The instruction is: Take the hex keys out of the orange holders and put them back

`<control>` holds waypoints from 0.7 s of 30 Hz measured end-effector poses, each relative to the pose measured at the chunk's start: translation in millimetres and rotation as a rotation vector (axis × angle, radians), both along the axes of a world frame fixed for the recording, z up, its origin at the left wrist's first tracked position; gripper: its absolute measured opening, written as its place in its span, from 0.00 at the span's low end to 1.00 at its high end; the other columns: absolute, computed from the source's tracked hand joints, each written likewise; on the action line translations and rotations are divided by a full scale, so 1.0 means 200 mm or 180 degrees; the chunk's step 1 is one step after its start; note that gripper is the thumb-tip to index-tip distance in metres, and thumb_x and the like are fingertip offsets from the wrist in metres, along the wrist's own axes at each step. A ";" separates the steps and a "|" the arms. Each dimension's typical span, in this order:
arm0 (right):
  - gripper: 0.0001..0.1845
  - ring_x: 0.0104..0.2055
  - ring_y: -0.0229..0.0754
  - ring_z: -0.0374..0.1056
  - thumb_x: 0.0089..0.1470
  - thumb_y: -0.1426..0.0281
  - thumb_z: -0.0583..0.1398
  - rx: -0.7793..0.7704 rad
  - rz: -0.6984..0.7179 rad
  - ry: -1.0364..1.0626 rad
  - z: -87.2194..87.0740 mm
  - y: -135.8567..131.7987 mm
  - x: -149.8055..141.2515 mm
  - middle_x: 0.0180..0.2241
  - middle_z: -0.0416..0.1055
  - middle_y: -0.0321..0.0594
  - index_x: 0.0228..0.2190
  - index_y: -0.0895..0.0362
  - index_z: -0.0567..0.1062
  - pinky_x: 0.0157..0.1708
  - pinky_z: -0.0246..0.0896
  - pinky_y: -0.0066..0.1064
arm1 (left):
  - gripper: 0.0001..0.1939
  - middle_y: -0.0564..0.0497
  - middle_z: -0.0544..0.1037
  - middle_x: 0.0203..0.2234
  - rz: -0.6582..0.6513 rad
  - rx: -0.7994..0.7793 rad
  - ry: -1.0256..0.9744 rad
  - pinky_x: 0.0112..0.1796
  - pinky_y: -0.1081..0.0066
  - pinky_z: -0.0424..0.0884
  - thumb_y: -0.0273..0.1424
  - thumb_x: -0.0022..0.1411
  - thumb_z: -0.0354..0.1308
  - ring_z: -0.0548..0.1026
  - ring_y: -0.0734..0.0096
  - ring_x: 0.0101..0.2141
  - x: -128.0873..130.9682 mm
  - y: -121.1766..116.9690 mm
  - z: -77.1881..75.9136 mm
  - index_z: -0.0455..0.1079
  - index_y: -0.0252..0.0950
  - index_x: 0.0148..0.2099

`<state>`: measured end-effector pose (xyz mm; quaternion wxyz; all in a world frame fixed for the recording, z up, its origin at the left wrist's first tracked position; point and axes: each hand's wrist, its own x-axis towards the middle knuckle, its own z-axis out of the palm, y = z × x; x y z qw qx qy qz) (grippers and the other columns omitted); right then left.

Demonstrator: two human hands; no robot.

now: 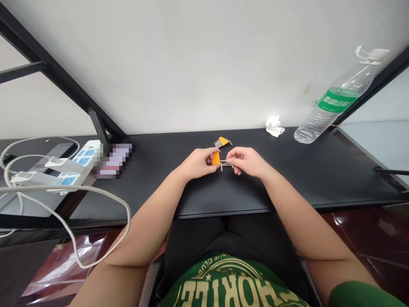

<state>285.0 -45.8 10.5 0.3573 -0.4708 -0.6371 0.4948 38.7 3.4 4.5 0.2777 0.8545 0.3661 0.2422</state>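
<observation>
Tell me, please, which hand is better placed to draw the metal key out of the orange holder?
The right hand: its fingertips already pinch the metal key, while the left hand grips the orange holder and steadies it above the black desk.

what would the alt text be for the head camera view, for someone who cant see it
Over a black table, the person's left hand grips a small orange holder while the right hand pinches a metal hex key at it. A second orange holder with keys lies just beyond; a crumpled tissue and a plastic bottle sit far right, a power strip left.
</observation>
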 end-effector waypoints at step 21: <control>0.05 0.39 0.42 0.70 0.63 0.73 0.62 0.0943 0.0360 -0.2845 -0.04 0.03 0.04 0.42 0.75 0.43 0.35 0.56 0.80 0.37 0.59 0.32 | 0.23 0.53 0.80 0.30 0.0590 0.0363 0.0907 0.34 0.67 0.69 0.36 0.58 0.63 0.77 0.62 0.30 -0.04 0.02 0.05 0.77 0.41 0.56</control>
